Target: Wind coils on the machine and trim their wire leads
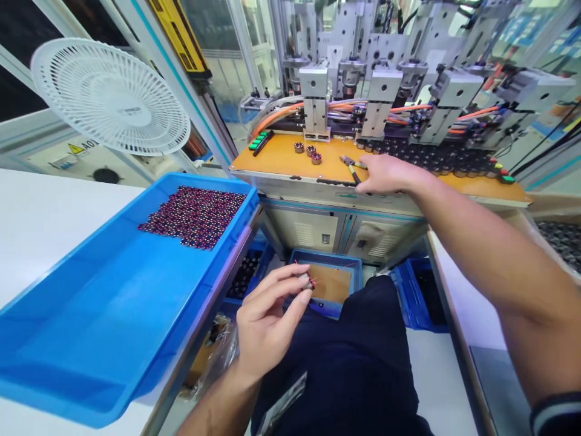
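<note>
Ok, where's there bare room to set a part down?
Bare: the near part of the blue tray, below its packed small parts; the white tabletop left of it; the orange worktop between the green-and-black strip and three round parts.
Crowded: the worktop's right side, packed with dark parts beyond the right hand at the pliers.

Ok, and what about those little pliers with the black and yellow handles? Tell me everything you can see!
The small pliers with grey, metal-looking jaws and black-and-yellow handles are at the front of the flat orange worktop. Their jaws point away and to the left, and the handles spread apart in a V. The person's right grip is at the handles, thumb by one and fingers by the other, partly covering them. I can't tell how firmly they're held, or whether they're lifted.
</note>
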A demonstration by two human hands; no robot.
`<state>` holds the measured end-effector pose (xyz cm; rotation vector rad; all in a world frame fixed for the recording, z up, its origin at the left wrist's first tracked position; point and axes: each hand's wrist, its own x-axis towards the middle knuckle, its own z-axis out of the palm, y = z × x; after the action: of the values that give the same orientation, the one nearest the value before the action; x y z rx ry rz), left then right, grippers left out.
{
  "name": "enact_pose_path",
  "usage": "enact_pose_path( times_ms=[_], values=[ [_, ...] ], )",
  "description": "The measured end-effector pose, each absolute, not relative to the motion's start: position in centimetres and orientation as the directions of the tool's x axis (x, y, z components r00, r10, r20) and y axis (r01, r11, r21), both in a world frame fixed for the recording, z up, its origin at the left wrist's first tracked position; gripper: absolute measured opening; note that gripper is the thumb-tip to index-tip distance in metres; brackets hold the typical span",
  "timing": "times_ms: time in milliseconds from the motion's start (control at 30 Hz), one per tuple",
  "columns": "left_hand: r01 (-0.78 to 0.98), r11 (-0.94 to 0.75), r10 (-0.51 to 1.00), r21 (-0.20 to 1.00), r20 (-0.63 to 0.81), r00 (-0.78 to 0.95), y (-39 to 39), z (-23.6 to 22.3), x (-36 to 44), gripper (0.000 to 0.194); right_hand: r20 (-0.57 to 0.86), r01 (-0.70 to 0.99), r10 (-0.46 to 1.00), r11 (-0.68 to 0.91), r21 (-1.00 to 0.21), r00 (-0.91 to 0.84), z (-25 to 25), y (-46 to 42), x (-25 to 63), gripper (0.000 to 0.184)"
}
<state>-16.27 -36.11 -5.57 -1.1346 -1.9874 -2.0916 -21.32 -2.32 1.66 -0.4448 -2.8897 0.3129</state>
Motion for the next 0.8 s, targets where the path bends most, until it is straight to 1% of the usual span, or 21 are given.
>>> enact_pose_path(
  times_ms=[67,100,167,233,267,333,367,400,467,533,600,700,800],
  values=[
    [0.491,-0.182,0.440,0.852,0.517,-0.734,-35.9,-5.6,-16.3,0.018,0.239,0.200,0.249,0.957,-0.212,-0.939,0.9,-2.2,-18.2,0.028],
    [0.489,-0.187,0.440,0.852,0.518,-0.733,-35.9,-5.6,-16.3,0.020,0.277,0.174,0.227,0.964,-0.202,-0.934,0.4,-2.4,-16.6,0.032],
    [0.488,-0.199,0.443,0.850,0.522,-0.729,-35.8,-5.7,-16.4,0.023,0.337,0.137,0.197,0.971,-0.193,-0.921,-1.0,-3.6,-12.9,0.047],
    [0.487,-0.203,0.445,0.849,0.523,-0.727,-35.9,-5.8,-16.5,0.027,0.357,0.098,0.179,0.968,-0.232,-0.917,-2.7,-5.8,-9.0,0.059],
    [0.487,-0.202,0.449,0.850,0.522,-0.725,-35.9,-5.8,-16.5,0.029,0.345,0.068,0.165,0.959,-0.276,-0.924,-3.6,-7.1,-7.1,0.059],
    [0.488,-0.200,0.460,0.850,0.521,-0.719,-36.0,-5.8,-16.5,0.031,0.256,0.027,0.206,0.825,-0.564,-0.944,-5.2,-10.3,-3.5,0.047],
    [0.491,-0.202,0.467,0.847,0.525,-0.712,-36.0,-5.7,-16.5,0.031,0.202,0.005,0.194,0.733,-0.680,-0.960,-5.9,-11.9,-2.0,0.042],
    [0.497,-0.206,0.475,0.843,0.530,-0.702,-36.0,-5.7,-16.5,0.032,0.141,-0.011,0.157,0.629,-0.777,-0.978,-6.4,-13.5,-0.8,0.041],
    [0.511,-0.210,0.488,0.834,0.542,-0.684,-35.8,-5.5,-16.3,0.033,0.098,-0.060,0.076,0.396,-0.916,-0.992,-6.9,-16.2,1.0,0.049],
    [0.517,-0.213,0.499,0.829,0.547,-0.672,-35.5,-5.4,-16.2,0.034,0.116,-0.115,-0.005,0.193,-0.974,-0.993,-6.9,-17.9,1.7,0.061],
    [0.520,-0.208,0.514,0.828,0.545,-0.663,-35.3,-5.4,-16.0,0.036,0.151,-0.156,-0.067,0.074,-0.985,-0.986,-6.6,-18.6,1.7,0.069],
    [0.539,-0.200,0.528,0.818,0.554,-0.644,-35.1,-5.5,-15.8,0.037,0.192,-0.195,-0.103,0.012,-0.981,-0.976,-6.3,-18.6,1.3,0.077],
    [0.566,-0.196,0.530,0.801,0.572,-0.626,-35.2,-5.5,-15.7,0.039,0.184,-0.183,-0.097,-0.023,-0.983,-0.978,-6.2,-18.6,0.8,0.080]
  ],
)
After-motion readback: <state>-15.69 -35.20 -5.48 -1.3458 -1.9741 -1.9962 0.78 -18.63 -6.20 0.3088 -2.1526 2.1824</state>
